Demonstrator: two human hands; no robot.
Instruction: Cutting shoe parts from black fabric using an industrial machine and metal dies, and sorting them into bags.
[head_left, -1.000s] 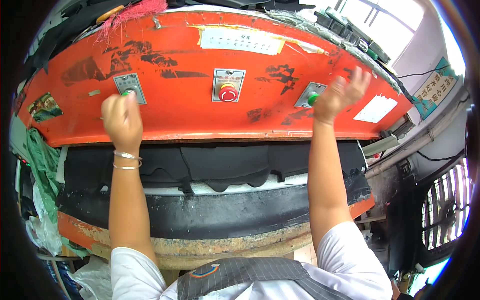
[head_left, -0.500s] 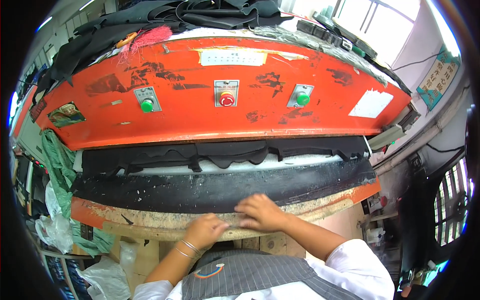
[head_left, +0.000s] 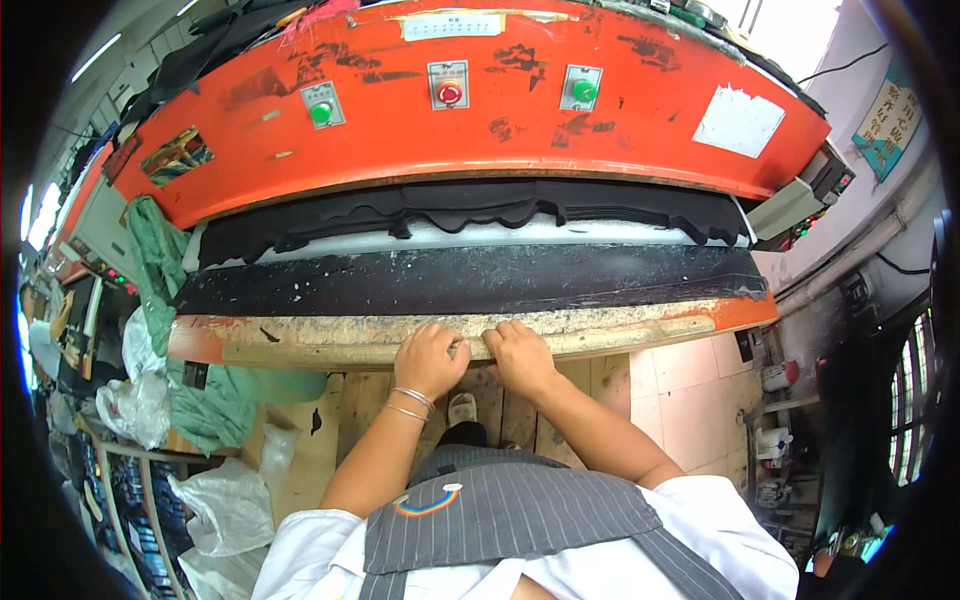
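At the front of a big red machine, both my hands are on its worn wooden edge board [head_left: 300, 345]. My left hand [head_left: 430, 360], with two thin bangles on the wrist, is closed with its fingers curled over the board. Close beside it on the right, my right hand [head_left: 520, 358] also grips the board, knuckles up. Whether anything small lies under either palm is hidden. Beyond the board runs a dark, scuffed strip [head_left: 480, 278]. Behind that, black sheet material [head_left: 350, 222] with wavy cut edges lies on a white slab [head_left: 460, 236] under the machine's red front.
The red panel [head_left: 660, 110] carries two green buttons [head_left: 321, 112] and a red stop knob [head_left: 449, 93]. Green cloth [head_left: 210, 405] and clear plastic bags [head_left: 135, 410] hang at the left. Wooden planks [head_left: 365, 405] and pale tiles [head_left: 665, 385] form the floor. A control box [head_left: 800, 205] juts out at right.
My right hand has come down from above the board onto its edge, beside my left. The view has tipped downward, so the machine sits higher and more floor shows.
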